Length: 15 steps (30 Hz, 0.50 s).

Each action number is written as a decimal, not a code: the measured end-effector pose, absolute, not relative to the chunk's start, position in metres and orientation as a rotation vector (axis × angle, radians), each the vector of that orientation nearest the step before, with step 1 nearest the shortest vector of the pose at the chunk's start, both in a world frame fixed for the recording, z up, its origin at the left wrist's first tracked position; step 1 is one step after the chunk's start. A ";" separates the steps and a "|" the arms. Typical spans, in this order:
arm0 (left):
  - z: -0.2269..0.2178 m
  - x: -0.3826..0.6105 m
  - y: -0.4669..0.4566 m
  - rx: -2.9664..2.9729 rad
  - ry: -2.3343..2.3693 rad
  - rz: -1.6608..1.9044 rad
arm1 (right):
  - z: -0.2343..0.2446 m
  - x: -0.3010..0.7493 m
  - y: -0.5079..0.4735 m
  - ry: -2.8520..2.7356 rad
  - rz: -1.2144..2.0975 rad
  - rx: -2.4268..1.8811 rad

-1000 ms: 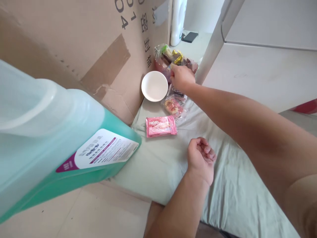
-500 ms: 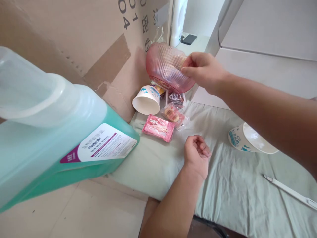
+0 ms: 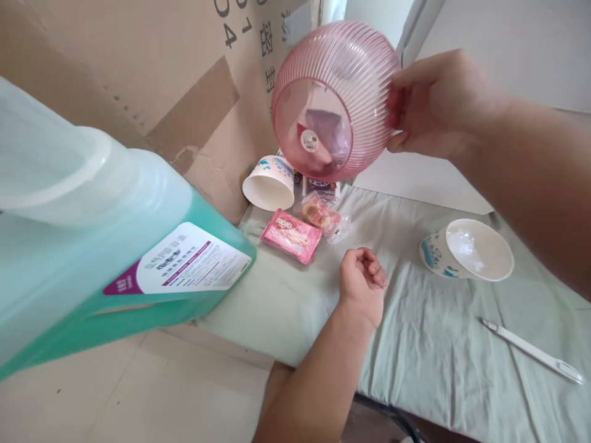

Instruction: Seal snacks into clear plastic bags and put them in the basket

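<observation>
My right hand point(image 3: 436, 101) grips the rim of a pink ribbed plastic bowl point(image 3: 364, 67), held high and tipped so its underside faces me; something purple and a small sticker show through its base. My left hand point(image 3: 362, 286) rests on the pale green cloth point(image 3: 415, 351), fingers curled into a loose fist with nothing visible in them. Below the bowl lie a pink Nabati wafer pack point(image 3: 290, 235) and several small wrapped snacks point(image 3: 321, 212). A white paper bowl point(image 3: 269, 183) lies tipped on its side near the cardboard.
A big jug of green liquid point(image 3: 106, 246) fills the left foreground. A large cardboard box point(image 3: 152, 80) stands behind it. A second paper bowl point(image 3: 468, 249) and a white utensil point(image 3: 530, 352) lie on the cloth at right. White furniture rises at the back right.
My right hand has lifted the pink bowl out of the corner, raised it and tipped its base toward me. The snacks it held now lie on the cloth. My left hand stayed put.
</observation>
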State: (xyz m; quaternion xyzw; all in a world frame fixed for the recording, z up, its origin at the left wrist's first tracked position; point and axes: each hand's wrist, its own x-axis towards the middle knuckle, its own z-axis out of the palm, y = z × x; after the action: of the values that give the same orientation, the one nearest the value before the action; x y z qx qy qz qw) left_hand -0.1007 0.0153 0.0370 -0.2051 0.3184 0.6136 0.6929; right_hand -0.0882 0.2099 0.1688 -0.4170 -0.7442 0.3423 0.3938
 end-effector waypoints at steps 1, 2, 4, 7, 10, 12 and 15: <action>0.037 -0.100 0.015 -0.458 0.709 1.372 | 0.174 -0.087 0.206 -1.898 1.063 -1.157; 0.037 -0.099 0.016 -0.459 0.707 1.374 | 0.179 -0.085 0.202 -1.867 1.254 -1.261; 0.037 -0.098 0.016 -0.462 0.707 1.374 | 0.187 -0.080 0.193 -1.734 1.411 -1.388; 0.037 -0.098 0.016 -0.465 0.705 1.377 | 0.192 -0.067 0.181 -1.659 1.482 -1.294; 0.037 -0.099 0.016 -0.462 0.707 1.376 | 0.196 -0.052 0.173 -1.631 1.541 -1.204; 0.038 -0.100 0.016 -0.456 0.714 1.377 | 0.199 -0.045 0.169 -1.690 1.306 -1.400; 0.038 -0.101 0.016 -0.440 0.722 1.391 | 0.203 -0.033 0.163 -1.807 1.045 -1.488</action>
State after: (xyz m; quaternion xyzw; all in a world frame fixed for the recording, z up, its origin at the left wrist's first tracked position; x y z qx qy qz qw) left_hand -0.1013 0.0164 0.0375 -0.1967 0.3224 0.6213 0.6866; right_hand -0.0328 0.1634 0.2031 -0.5565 -0.6756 0.3909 0.2849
